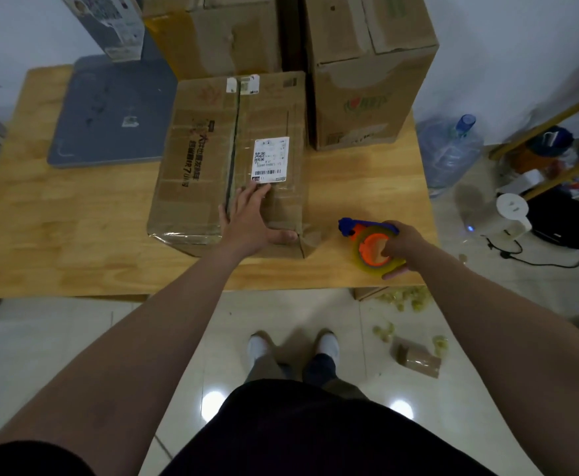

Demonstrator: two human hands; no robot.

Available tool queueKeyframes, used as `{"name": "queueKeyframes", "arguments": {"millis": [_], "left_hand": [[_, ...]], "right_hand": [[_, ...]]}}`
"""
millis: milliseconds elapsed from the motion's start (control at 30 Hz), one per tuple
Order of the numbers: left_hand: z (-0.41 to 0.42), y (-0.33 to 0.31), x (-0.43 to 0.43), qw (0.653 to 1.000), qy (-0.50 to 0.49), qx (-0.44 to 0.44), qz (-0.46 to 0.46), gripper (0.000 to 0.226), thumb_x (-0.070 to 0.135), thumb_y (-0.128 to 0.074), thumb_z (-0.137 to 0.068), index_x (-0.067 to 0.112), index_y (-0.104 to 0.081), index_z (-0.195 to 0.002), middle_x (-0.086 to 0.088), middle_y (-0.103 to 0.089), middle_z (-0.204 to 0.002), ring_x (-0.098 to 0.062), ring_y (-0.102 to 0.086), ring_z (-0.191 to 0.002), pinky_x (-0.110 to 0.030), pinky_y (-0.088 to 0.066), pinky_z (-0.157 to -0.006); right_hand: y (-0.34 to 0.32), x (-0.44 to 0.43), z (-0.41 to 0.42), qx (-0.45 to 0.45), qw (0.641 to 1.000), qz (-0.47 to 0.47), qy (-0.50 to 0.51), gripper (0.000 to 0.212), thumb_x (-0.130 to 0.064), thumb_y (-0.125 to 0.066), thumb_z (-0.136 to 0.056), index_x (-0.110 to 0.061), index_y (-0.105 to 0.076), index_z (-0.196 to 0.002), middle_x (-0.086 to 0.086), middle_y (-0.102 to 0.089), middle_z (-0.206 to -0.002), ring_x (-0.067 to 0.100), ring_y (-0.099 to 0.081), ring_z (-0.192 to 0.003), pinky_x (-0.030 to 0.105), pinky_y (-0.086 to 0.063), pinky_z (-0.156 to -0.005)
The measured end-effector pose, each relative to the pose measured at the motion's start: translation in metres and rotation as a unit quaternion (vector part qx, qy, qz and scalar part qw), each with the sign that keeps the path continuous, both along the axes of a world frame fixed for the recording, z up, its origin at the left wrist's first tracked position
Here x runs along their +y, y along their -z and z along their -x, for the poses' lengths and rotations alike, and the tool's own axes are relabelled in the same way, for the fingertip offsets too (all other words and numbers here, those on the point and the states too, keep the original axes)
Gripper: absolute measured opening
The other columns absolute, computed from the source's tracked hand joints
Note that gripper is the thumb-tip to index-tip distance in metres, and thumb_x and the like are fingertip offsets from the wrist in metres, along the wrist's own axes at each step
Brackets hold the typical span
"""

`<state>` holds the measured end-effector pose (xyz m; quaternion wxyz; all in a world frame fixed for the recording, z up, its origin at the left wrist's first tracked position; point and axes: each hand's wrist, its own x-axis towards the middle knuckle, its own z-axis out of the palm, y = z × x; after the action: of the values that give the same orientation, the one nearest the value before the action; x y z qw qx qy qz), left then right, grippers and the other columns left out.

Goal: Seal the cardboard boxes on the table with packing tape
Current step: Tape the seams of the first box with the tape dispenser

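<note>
A flat cardboard box (202, 159) with a white shipping label lies in the middle of the wooden table (57, 235). Its two top flaps meet along a dark centre seam. My left hand (250, 221) presses flat on the box's near end, fingers spread beside the seam. My right hand (401, 245) grips a tape dispenser (370, 242) with an orange core, a blue handle and a roll of clear tape. The dispenser sits low over the table to the right of the box, apart from it.
A tall cardboard box (367, 73) stands at the back right of the table, another (212, 32) behind the flat box. A grey slab (109, 111) lies at the back left. A water bottle (449, 149), cables and tape scraps (408, 300) are on the floor at the right.
</note>
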<state>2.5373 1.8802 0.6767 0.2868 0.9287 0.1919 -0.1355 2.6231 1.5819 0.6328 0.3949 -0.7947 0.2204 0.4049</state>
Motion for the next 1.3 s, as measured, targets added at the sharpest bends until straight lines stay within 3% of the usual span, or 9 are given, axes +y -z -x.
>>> {"name": "queueKeyframes", "arguments": {"millis": [167, 300, 533, 733, 833, 933, 1033, 1167, 1300], "left_hand": [[0.000, 0.001, 0.002, 1.000, -0.010, -0.013, 0.003, 0.126, 0.068, -0.088, -0.056, 0.038, -0.024, -0.160, 0.014, -0.007, -0.169, -0.015, 0.001, -0.157, -0.055, 0.012, -0.123], [0.002, -0.006, 0.007, 0.999, -0.011, -0.031, 0.037, 0.119, 0.055, -0.093, -0.060, 0.036, -0.028, -0.158, 0.012, -0.016, -0.167, -0.016, -0.012, -0.155, -0.050, 0.008, -0.122], [0.019, -0.026, 0.029, 0.991, -0.006, -0.080, 0.107, 0.093, 0.023, -0.092, -0.073, 0.024, -0.044, -0.153, 0.001, -0.039, -0.155, -0.020, -0.035, -0.142, -0.031, -0.031, -0.113], [0.052, -0.034, 0.082, 0.993, -0.002, -0.107, 0.051, 0.052, 0.006, -0.067, -0.093, 0.028, -0.061, -0.140, 0.006, -0.049, -0.152, -0.017, -0.037, -0.147, -0.040, -0.032, -0.121], [0.081, -0.044, 0.102, 0.993, 0.034, -0.114, 0.005, 0.045, -0.001, -0.051, -0.098, 0.022, -0.069, -0.132, 0.009, -0.060, -0.144, -0.011, -0.046, -0.141, -0.030, -0.041, -0.114], [0.104, -0.049, 0.111, 0.988, 0.086, -0.125, -0.008, 0.045, -0.003, -0.050, -0.098, 0.019, -0.070, -0.132, 0.004, -0.062, -0.142, -0.013, -0.051, -0.138, -0.023, -0.035, -0.113], [0.108, -0.039, 0.117, 0.981, 0.158, -0.109, -0.021, 0.051, -0.006, -0.048, -0.097, 0.012, -0.059, -0.143, -0.004, -0.053, -0.152, -0.021, -0.044, -0.144, -0.033, -0.033, -0.120], [0.104, -0.022, 0.121, 0.970, 0.223, -0.092, -0.038, 0.057, -0.003, -0.043, -0.098, 0.009, -0.043, -0.154, -0.009, -0.039, -0.162, -0.022, -0.031, -0.152, -0.040, -0.019, -0.127], [0.104, -0.016, 0.131, 0.967, 0.238, -0.080, -0.040, 0.054, 0.011, -0.039, -0.107, 0.009, -0.030, -0.160, -0.005, -0.025, -0.168, -0.017, -0.018, -0.156, -0.033, -0.008, -0.127]], "right_hand": [[0.013, 0.005, 0.006, -0.021, 1.000, 0.019, 0.006, 0.074, 0.001, -0.065, -0.093, -0.040, -0.041, -0.150, 0.013, -0.022, -0.151, 0.045, -0.047, -0.101, 0.052, -0.060, -0.052], [0.006, 0.012, 0.009, -0.055, 0.998, 0.040, -0.014, 0.077, -0.010, -0.072, -0.091, -0.033, -0.033, -0.154, 0.013, -0.014, -0.153, 0.037, -0.050, -0.091, 0.052, -0.061, -0.070], [-0.021, 0.024, 0.002, -0.083, 0.989, 0.076, -0.094, 0.074, -0.026, -0.065, -0.094, -0.027, -0.027, -0.157, 0.014, -0.012, -0.157, 0.046, -0.046, -0.125, 0.052, -0.048, -0.095], [-0.055, 0.073, 0.020, -0.274, 0.927, 0.080, -0.243, 0.057, -0.007, -0.046, -0.096, -0.019, -0.043, -0.151, 0.016, -0.035, -0.155, 0.044, -0.043, -0.133, 0.046, -0.033, -0.115], [-0.074, 0.112, 0.042, -0.371, 0.875, 0.060, -0.307, 0.055, -0.002, -0.047, -0.092, -0.017, -0.051, -0.145, 0.012, -0.045, -0.150, 0.040, -0.043, -0.133, 0.041, -0.034, -0.114], [-0.091, 0.152, 0.070, -0.404, 0.835, 0.027, -0.374, 0.052, -0.008, -0.047, -0.096, -0.021, -0.051, -0.146, 0.008, -0.052, -0.147, 0.033, -0.049, -0.131, 0.041, -0.044, -0.107], [-0.099, 0.189, 0.100, -0.400, 0.812, 0.018, -0.425, 0.048, -0.017, -0.042, -0.104, -0.025, -0.047, -0.150, 0.006, -0.050, -0.151, 0.029, -0.050, -0.134, 0.040, -0.046, -0.102], [-0.078, 0.233, 0.125, -0.378, 0.788, 0.002, -0.487, 0.050, -0.026, -0.036, -0.108, -0.016, -0.034, -0.157, 0.003, -0.030, -0.164, 0.019, -0.018, -0.154, 0.042, -0.026, -0.122], [-0.057, 0.246, 0.134, -0.386, 0.770, 0.053, -0.506, 0.057, -0.038, -0.030, -0.109, -0.011, -0.025, -0.159, 0.004, -0.021, -0.167, 0.017, -0.013, -0.155, 0.039, -0.011, -0.125]]}}
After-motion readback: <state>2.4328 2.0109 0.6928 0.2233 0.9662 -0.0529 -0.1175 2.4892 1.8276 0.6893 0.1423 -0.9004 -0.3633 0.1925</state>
